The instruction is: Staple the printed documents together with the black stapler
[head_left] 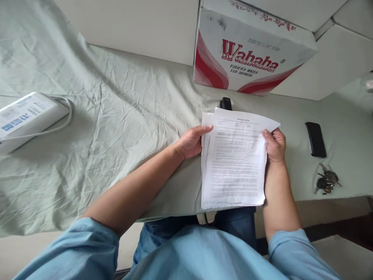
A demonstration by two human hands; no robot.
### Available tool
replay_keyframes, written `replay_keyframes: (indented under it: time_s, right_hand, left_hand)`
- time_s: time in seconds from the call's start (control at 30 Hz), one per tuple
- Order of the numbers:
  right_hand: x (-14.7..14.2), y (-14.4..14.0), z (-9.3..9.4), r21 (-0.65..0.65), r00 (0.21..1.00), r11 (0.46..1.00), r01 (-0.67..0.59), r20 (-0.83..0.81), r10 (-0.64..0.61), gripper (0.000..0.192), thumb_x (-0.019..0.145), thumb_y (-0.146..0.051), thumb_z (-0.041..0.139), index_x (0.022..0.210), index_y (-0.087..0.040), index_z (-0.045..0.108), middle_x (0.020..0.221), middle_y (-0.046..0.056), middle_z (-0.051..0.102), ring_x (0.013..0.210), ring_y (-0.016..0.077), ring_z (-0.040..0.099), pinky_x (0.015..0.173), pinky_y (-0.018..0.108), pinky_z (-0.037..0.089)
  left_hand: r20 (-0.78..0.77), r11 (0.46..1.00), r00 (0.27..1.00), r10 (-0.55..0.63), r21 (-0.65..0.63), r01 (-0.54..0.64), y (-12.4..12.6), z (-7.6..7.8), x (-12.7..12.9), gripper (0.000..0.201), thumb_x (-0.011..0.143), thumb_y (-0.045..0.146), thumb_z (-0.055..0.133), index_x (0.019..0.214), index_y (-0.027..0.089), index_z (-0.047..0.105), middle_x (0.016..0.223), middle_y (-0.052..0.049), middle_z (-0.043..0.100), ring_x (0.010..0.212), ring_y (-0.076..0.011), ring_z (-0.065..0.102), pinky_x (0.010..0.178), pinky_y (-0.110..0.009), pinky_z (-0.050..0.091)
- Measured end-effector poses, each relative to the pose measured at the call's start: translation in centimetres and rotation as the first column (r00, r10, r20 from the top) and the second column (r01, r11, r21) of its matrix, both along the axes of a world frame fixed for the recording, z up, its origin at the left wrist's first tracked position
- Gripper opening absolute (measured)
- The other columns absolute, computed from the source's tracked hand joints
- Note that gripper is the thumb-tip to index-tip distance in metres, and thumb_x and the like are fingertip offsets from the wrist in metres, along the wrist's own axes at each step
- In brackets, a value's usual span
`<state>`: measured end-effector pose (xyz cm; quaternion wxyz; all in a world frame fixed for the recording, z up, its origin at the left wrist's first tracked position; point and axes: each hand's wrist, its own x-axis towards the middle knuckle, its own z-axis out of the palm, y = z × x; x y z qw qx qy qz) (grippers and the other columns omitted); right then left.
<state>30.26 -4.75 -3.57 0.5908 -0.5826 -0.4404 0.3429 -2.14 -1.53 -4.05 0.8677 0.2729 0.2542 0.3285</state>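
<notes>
A stack of printed paper sheets [237,163] is held up over the front edge of the table, its sheets slightly out of line at the left. My left hand [192,142] grips the stack's left edge, thumb on top and fingers underneath. On the upper right edge my right hand [274,144] pinches the sheets, and the top corner there curls up. Just behind the paper's top edge a small black object [225,103] shows in part; the stack hides the rest, so I cannot tell its kind.
A Wahaha water carton [247,58] stands at the back. To the right lie a black phone [316,139] and a bunch of keys [327,179]. At far left is a white box [32,116] with a cable across it. A wrinkled pale green cloth [116,124] covers the table.
</notes>
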Motion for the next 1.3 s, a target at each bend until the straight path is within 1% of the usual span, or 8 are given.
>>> replay_keyframes:
  time_s: [0.1, 0.23, 0.37, 0.6, 0.77, 1.07, 1.2, 1.3]
  right_hand:
    - [-0.52, -0.26, 0.29, -0.009, 0.999, 1.000, -0.018, -0.028, 0.017, 0.050, 0.071, -0.062, 0.099, 0.101, -0.026, 0.082, 0.093, 0.004, 0.086, 0.100, 0.0308, 0.083, 0.102, 0.051, 0.065]
    - [-0.68, -0.54, 0.59, -0.017, 0.999, 1.000, -0.021, -0.030, 0.020, 0.050, 0.070, -0.064, 0.099, 0.100, -0.027, 0.082, 0.093, 0.004, 0.087, 0.103, 0.0321, 0.084, 0.101, 0.052, 0.066]
    - [-0.40, -0.60, 0.64, -0.020, 0.998, 0.999, -0.026, -0.051, 0.025, 0.050, 0.067, -0.065, 0.100, 0.096, -0.028, 0.080, 0.092, 0.002, 0.087, 0.100, 0.0314, 0.084, 0.100, 0.052, 0.067]
    - [-0.40, -0.55, 0.64, 0.007, 0.996, 1.000, -0.005, -0.085, 0.006, 0.048, 0.066, -0.061, 0.101, 0.094, -0.028, 0.082, 0.088, 0.003, 0.086, 0.100, 0.0328, 0.084, 0.100, 0.054, 0.067]
    - [-0.38, -0.49, 0.41, 0.001, 0.997, 1.000, -0.002, -0.076, 0.002, 0.047, 0.067, -0.061, 0.101, 0.094, -0.027, 0.083, 0.086, 0.003, 0.085, 0.092, 0.0301, 0.083, 0.097, 0.052, 0.066]
    - [0.16, -0.43, -0.07, 0.042, 0.996, 0.995, 0.086, -0.034, -0.084, 0.047, 0.064, -0.064, 0.102, 0.080, -0.027, 0.079, 0.080, 0.000, 0.080, 0.076, 0.0228, 0.074, 0.088, 0.047, 0.065]
    - [0.06, -0.31, 0.05, 0.048, 0.996, 0.996, 0.081, -0.030, -0.079, 0.047, 0.068, -0.065, 0.100, 0.087, -0.027, 0.081, 0.085, 0.002, 0.082, 0.089, 0.0275, 0.080, 0.094, 0.050, 0.065]
    - [0.04, -0.40, 0.29, 0.038, 0.998, 0.999, 0.026, -0.066, -0.024, 0.050, 0.069, -0.068, 0.099, 0.093, -0.028, 0.082, 0.091, 0.004, 0.085, 0.103, 0.0322, 0.083, 0.099, 0.053, 0.066]
  left_hand:
    - [-0.018, 1.000, 1.000, 0.010, -0.020, -0.010, -0.14, 0.12, -0.07, 0.028, 0.072, 0.021, 0.088, 0.098, 0.015, 0.078, 0.100, -0.015, 0.087, 0.122, -0.0410, 0.081, 0.108, -0.052, 0.064]
    - [-0.027, 1.000, 1.000, 0.005, -0.016, -0.005, -0.19, 0.34, -0.14, 0.031, 0.068, 0.012, 0.085, 0.098, 0.014, 0.080, 0.101, -0.016, 0.087, 0.123, -0.0429, 0.080, 0.112, -0.055, 0.063]
    - [-0.034, 1.000, 0.999, 0.008, -0.013, -0.008, -0.10, 0.40, -0.14, 0.038, 0.066, 0.012, 0.082, 0.104, 0.014, 0.082, 0.100, -0.016, 0.088, 0.125, -0.0438, 0.080, 0.112, -0.055, 0.063]
    - [-0.018, 1.000, 1.000, -0.011, -0.012, 0.011, -0.11, 0.01, -0.09, 0.029, 0.067, 0.010, 0.084, 0.095, 0.014, 0.083, 0.099, -0.016, 0.088, 0.123, -0.0432, 0.081, 0.115, -0.057, 0.062]
    - [0.002, 0.999, 1.000, -0.014, -0.036, 0.014, -0.27, -0.11, -0.12, 0.030, 0.065, 0.006, 0.086, 0.093, 0.014, 0.082, 0.097, -0.014, 0.088, 0.122, -0.0414, 0.082, 0.119, -0.058, 0.059]
    - [-0.022, 0.998, 0.998, -0.065, -0.005, 0.065, -0.41, -0.41, -0.49, 0.029, 0.072, 0.014, 0.096, 0.099, 0.014, 0.085, 0.114, -0.018, 0.088, 0.126, -0.0414, 0.080, 0.121, -0.058, 0.058]
    - [-0.043, 0.997, 0.997, -0.069, 0.028, 0.071, -0.47, -0.48, -0.42, 0.033, 0.073, 0.019, 0.100, 0.102, 0.013, 0.085, 0.115, -0.018, 0.088, 0.124, -0.0396, 0.081, 0.120, -0.058, 0.058]
    - [-0.047, 0.999, 0.999, -0.016, 0.031, 0.017, -0.46, -0.44, -0.27, 0.036, 0.074, 0.022, 0.102, 0.104, 0.013, 0.084, 0.115, -0.018, 0.088, 0.125, -0.0394, 0.081, 0.120, -0.058, 0.058]
